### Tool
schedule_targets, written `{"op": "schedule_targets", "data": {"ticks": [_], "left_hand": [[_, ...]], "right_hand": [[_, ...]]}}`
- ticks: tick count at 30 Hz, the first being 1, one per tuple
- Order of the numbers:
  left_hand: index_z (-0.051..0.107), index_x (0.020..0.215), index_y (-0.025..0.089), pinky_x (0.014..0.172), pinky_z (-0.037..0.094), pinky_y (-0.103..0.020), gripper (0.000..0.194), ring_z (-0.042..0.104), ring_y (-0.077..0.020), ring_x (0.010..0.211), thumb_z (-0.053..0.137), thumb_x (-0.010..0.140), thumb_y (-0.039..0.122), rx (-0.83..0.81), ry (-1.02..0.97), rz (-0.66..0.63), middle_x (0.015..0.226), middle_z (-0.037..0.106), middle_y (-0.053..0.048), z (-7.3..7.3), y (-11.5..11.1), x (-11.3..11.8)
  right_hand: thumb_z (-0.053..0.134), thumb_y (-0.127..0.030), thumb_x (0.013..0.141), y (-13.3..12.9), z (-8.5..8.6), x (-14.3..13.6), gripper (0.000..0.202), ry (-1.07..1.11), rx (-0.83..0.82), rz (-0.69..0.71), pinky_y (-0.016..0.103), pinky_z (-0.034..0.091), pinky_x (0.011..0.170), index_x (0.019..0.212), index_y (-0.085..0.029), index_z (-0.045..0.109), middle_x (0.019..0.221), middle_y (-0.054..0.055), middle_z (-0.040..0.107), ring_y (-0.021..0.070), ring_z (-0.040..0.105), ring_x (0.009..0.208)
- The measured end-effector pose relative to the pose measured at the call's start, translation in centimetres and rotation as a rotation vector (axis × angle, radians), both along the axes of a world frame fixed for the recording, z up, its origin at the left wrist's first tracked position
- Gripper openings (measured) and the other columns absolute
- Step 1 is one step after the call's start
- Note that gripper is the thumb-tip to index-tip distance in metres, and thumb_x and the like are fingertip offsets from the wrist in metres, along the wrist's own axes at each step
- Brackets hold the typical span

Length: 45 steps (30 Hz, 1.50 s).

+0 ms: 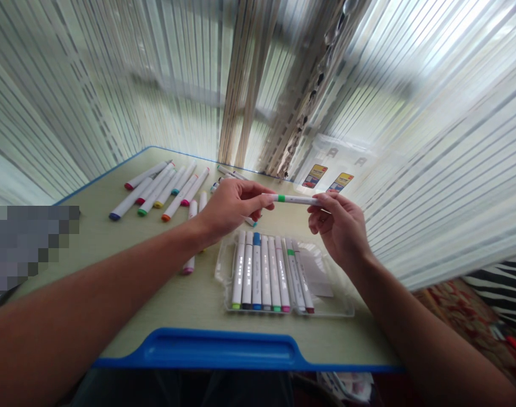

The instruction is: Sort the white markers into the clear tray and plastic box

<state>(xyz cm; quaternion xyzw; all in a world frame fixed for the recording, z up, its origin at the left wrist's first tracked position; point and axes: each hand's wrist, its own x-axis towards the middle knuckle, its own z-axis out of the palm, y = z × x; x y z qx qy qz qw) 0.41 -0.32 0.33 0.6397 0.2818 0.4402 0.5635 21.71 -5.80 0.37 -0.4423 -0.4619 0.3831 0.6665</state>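
Note:
A white marker with a green band (298, 200) is held level between my two hands, above the table. My left hand (236, 200) pinches its left end, beside the green band. The right end sits between the fingers of my right hand (339, 220). Below them lies a clear plastic case (340, 305) with several white markers (266, 271) side by side in its left and middle part. One marker in that row also has a green band. Loose markers lie close behind my left hand, which partly hides them.
Several loose markers (173, 183) with coloured ends lie at the table's back left. A clear plastic lid (325, 152) with two labels leans at the back against striped curtains (177, 85). The table (113, 254) has a blue edge with a moulded tray (224, 346) in front.

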Motion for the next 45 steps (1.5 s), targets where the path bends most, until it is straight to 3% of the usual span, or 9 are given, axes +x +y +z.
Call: {"op": "schedule_targets", "data": {"ticks": [9, 17, 23, 28, 31, 35, 39, 45], "left_hand": [[0.073, 0.088, 0.009, 0.054, 0.048, -0.022, 0.013, 0.058, -0.0076, 0.056, 0.075, 0.084, 0.021, -0.016, 0.037, 0.029, 0.078, 0.072, -0.005, -0.03, -0.02, 0.03], [0.077, 0.086, 0.008, 0.050, 0.042, -0.020, 0.017, 0.053, -0.0071, 0.054, 0.079, 0.081, 0.025, 0.063, 0.150, -0.058, 0.066, 0.064, -0.001, -0.01, -0.27, -0.07], [0.075, 0.082, 0.009, 0.048, 0.042, -0.020, 0.021, 0.055, -0.0077, 0.053, 0.081, 0.078, 0.028, 0.104, 0.170, -0.153, 0.066, 0.066, -0.002, -0.59, -0.41, 0.24], [0.076, 0.086, 0.008, 0.049, 0.045, -0.019, 0.021, 0.057, -0.0076, 0.053, 0.081, 0.079, 0.028, 0.093, 0.164, -0.206, 0.068, 0.069, -0.003, -0.70, -0.50, 0.42], [0.077, 0.086, 0.008, 0.049, 0.045, -0.019, 0.019, 0.057, -0.0077, 0.054, 0.080, 0.080, 0.026, 0.106, 0.150, -0.189, 0.066, 0.067, -0.001, -0.57, -0.44, 0.42], [0.076, 0.088, 0.009, 0.051, 0.046, -0.020, 0.013, 0.057, -0.0073, 0.053, 0.075, 0.084, 0.021, 0.116, 0.154, -0.109, 0.066, 0.066, -0.001, -0.39, -0.25, 0.36], [0.074, 0.093, 0.009, 0.052, 0.048, -0.021, 0.013, 0.056, -0.0069, 0.054, 0.068, 0.090, 0.020, 0.060, 0.129, -0.036, 0.078, 0.070, -0.004, -0.30, 0.01, 0.28], [0.072, 0.093, 0.012, 0.052, 0.048, -0.022, 0.012, 0.056, -0.0069, 0.053, 0.064, 0.094, 0.021, -0.035, 0.046, 0.005, 0.077, 0.066, -0.003, -0.52, 0.50, 0.23]], "right_hand": [[0.081, -0.034, 0.079, -0.20, -0.08, -0.03, 0.019, -0.092, -0.018, 0.052, 0.020, 0.044, 0.037, 0.080, -0.016, 0.075, 0.066, 0.001, 0.070, 0.0083, 0.058, 0.042], [0.087, -0.034, 0.075, -0.57, -0.63, -0.14, 0.021, -0.210, -0.064, 0.165, 0.020, 0.047, 0.041, 0.081, -0.016, 0.078, 0.063, 0.002, 0.071, 0.0103, 0.062, 0.046], [0.096, -0.036, 0.060, -0.91, -0.38, -0.37, 0.031, -0.419, -0.088, 0.098, 0.021, 0.046, 0.041, 0.074, -0.015, 0.078, 0.056, 0.002, 0.069, 0.0104, 0.058, 0.044], [0.097, -0.040, 0.057, -1.04, -0.09, -0.45, 0.034, -0.524, -0.117, 0.045, 0.019, 0.037, 0.040, 0.069, -0.015, 0.077, 0.056, 0.002, 0.067, 0.0075, 0.050, 0.045], [0.096, -0.040, 0.059, -1.04, -0.18, -0.44, 0.034, -0.502, -0.122, 0.048, 0.019, 0.033, 0.040, 0.070, -0.015, 0.077, 0.055, 0.001, 0.065, 0.0067, 0.047, 0.045], [0.094, -0.038, 0.064, -0.84, -0.51, -0.28, 0.030, -0.394, -0.120, 0.077, 0.021, 0.037, 0.040, 0.075, -0.016, 0.077, 0.055, 0.000, 0.064, 0.0082, 0.051, 0.044], [0.090, -0.034, 0.072, -0.54, -0.64, -0.03, 0.023, -0.281, -0.062, 0.104, 0.022, 0.042, 0.040, 0.083, -0.017, 0.079, 0.065, 0.001, 0.069, 0.0084, 0.054, 0.046], [0.086, -0.031, 0.076, -0.72, -0.04, -0.27, 0.019, -0.162, -0.051, 0.130, 0.022, 0.042, 0.040, 0.089, -0.018, 0.081, 0.069, 0.002, 0.072, 0.0083, 0.055, 0.046]]}}
